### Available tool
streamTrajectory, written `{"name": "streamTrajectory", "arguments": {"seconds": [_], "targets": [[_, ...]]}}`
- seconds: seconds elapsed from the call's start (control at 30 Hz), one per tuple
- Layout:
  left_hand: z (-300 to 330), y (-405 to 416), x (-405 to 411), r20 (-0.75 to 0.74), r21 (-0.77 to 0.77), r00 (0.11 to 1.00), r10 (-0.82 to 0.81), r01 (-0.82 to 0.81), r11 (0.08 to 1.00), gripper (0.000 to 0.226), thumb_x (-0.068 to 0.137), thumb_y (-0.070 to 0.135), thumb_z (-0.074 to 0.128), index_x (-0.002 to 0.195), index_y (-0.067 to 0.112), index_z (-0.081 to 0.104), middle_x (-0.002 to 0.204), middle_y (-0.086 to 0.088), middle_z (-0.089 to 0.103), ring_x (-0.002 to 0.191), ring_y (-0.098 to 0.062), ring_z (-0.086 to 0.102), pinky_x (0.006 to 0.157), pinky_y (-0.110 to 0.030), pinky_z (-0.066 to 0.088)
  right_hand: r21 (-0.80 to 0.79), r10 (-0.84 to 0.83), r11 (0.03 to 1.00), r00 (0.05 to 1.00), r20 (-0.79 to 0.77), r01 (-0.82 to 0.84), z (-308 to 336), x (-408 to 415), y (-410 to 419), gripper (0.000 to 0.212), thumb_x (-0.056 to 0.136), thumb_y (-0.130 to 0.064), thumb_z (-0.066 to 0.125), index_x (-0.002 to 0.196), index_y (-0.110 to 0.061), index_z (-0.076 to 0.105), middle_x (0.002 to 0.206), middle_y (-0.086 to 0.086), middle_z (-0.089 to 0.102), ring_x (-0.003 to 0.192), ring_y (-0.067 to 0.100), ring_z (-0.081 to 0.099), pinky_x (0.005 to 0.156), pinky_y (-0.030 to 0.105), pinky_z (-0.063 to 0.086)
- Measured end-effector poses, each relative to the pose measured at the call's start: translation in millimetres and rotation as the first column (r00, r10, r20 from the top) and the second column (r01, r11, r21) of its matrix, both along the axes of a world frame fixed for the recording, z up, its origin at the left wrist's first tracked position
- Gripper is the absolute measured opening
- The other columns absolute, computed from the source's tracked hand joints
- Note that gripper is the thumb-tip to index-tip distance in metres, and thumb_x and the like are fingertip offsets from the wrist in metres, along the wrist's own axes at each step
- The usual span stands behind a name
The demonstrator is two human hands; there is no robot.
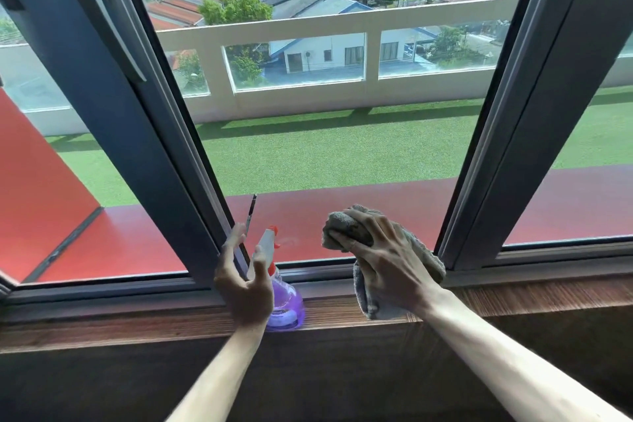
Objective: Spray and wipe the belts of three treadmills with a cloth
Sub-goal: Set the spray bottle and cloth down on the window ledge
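Purple spray bottle [281, 298] stands upright on wooden windowsill [513, 298], at 6 o'clock of window pane. Left hand [245, 288] spread wide around it, fingers straight, apparently not gripping; contact unclear. Grey cloth [394, 271] bunched in right hand [380, 250], at 3 o'clock of bottle, draped onto sill. No treadmill in sight. Judged: either collecting or putting down supplies. If collecting: close left hand round bottle neck, lift, turn toward treadmills.
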State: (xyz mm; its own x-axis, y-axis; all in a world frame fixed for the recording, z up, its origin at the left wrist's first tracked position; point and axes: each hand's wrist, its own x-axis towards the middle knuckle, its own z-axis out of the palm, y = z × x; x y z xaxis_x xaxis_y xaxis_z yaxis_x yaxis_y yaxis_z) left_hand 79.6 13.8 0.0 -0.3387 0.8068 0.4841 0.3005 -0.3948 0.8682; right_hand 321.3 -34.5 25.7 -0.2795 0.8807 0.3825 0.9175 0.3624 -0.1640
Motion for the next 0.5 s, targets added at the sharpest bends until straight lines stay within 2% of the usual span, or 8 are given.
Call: {"name": "streamTrajectory", "arguments": {"seconds": [0.03,0.1,0.2,0.27,0.33,0.37,0.43,0.5], "targets": [[7,2,0,-0.001,0.032,0.999,0.035,-0.035,0.999,0.051,0.090,0.038,0.049,0.133,0.014,0.064,0.131,0.004,0.066,0.126,-0.011,0.059,0.107,-0.045,0.047,0.074,-0.013,0.997,1.000,-0.013,0.014,-2,1,3,0.062,0.093,-0.019,0.066,0.148,-0.042,0.048,0.154,0.010,0.043,0.132,0.028,0.043,0.101,0.049,0.047],[28,6,6,-0.014,0.125,0.997,0.075,-0.073,0.989,0.049,0.089,0.035,0.048,0.129,0.013,0.065,0.130,0.005,0.066,0.123,-0.010,0.059,0.107,-0.045,0.045,0.117,-0.014,0.993,1.000,-0.026,0.017,0,4,8,0.066,0.092,-0.016,0.070,0.149,-0.040,0.049,0.154,0.008,0.043,0.132,0.028,0.043,0.098,0.053,0.051],[70,14,20,-0.071,0.208,0.997,-0.007,0.022,0.978,0.039,0.092,0.032,0.047,0.120,0.017,0.070,0.121,0.012,0.069,0.110,-0.013,0.067,0.095,-0.046,0.054,0.160,0.027,0.987,0.999,-0.044,-0.020,15,10,13,0.066,0.092,-0.015,0.069,0.149,-0.041,0.048,0.154,0.010,0.043,0.130,0.030,0.047,0.097,0.056,0.052],[95,21,32,-0.094,0.156,0.985,-0.144,0.158,0.975,0.033,0.093,0.036,0.048,0.106,0.022,0.074,0.106,0.014,0.074,0.090,-0.018,0.073,0.079,-0.048,0.060,0.213,0.048,0.976,0.998,-0.046,-0.037,33,15,17,0.063,0.093,-0.015,0.067,0.147,-0.042,0.049,0.154,0.011,0.044,0.127,0.031,0.049,0.098,0.054,0.051],[115,25,46,-0.087,0.007,0.952,-0.294,0.296,0.955,0.035,0.094,0.040,0.046,0.091,0.020,0.074,0.091,0.005,0.076,0.082,-0.014,0.074,0.077,-0.043,0.061,0.275,0.071,0.960,0.996,-0.061,-0.052,52,19,21,0.057,0.095,-0.015,0.063,0.146,-0.038,0.055,0.156,0.010,0.043,0.128,0.032,0.049,0.101,0.055,0.049],[121,24,52,-0.036,-0.094,0.932,-0.361,0.356,0.930,0.038,0.097,0.041,0.045,0.088,0.017,0.073,0.087,0.000,0.077,0.082,-0.015,0.074,0.078,-0.041,0.061,0.310,0.081,0.949,0.994,-0.070,-0.056,61,21,22,0.054,0.097,-0.016,0.061,0.146,-0.037,0.056,0.156,0.010,0.042,0.129,0.032,0.049,0.101,0.056,0.049],[127,21,62,0.177,-0.324,0.866,-0.468,0.500,0.803,0.052,0.106,0.045,0.038,0.091,0.008,0.073,0.091,-0.012,0.077,0.090,-0.025,0.074,0.080,-0.036,0.057,0.363,0.093,0.930,0.993,-0.077,-0.059,77,22,20,0.054,0.100,-0.018,0.059,0.150,-0.036,0.052,0.156,0.009,0.042,0.130,0.031,0.049,0.101,0.055,0.048],[127,19,69,0.438,-0.500,0.733,-0.520,0.679,0.537,0.075,0.103,0.061,0.025,0.103,0.001,0.070,0.108,-0.022,0.074,0.103,-0.032,0.070,0.090,-0.037,0.053,0.383,0.126,0.920,0.989,-0.076,-0.088,88,19,17,0.058,0.102,-0.019,0.059,0.156,-0.034,0.042,0.157,0.009,0.042,0.131,0.031,0.049,0.103,0.051,0.048]]}}
